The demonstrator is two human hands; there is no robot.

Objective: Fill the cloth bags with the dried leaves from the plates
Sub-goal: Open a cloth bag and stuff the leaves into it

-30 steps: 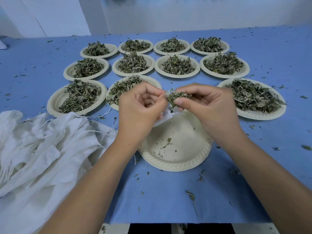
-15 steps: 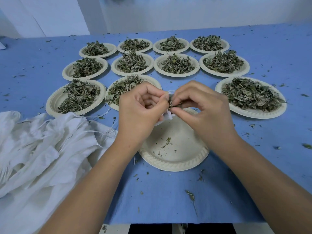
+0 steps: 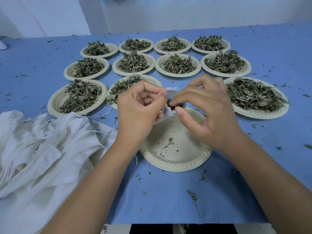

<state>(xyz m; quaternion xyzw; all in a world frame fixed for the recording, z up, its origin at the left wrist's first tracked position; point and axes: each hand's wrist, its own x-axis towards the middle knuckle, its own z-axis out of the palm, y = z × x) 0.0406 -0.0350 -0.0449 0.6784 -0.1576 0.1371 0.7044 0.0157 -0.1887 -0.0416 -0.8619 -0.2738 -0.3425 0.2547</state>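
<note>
My left hand grips a small white cloth bag by its mouth, over a nearly bare paper plate. My right hand pinches dried leaves at the bag's opening with thumb and fingers. The bag's lower part is hidden behind my hands. Several paper plates heaped with dried leaves stand behind, the nearest at the right and behind my left hand.
A heap of white cloth bags with loose drawstrings lies at the left on the blue tablecloth. Leaf crumbs are scattered over the cloth. The table's front edge runs just below my forearms.
My right hand brought its pinch of leaves from above the bag down into its mouth; most of the leaves it held are now out of sight. The left hand stayed on the bag.
</note>
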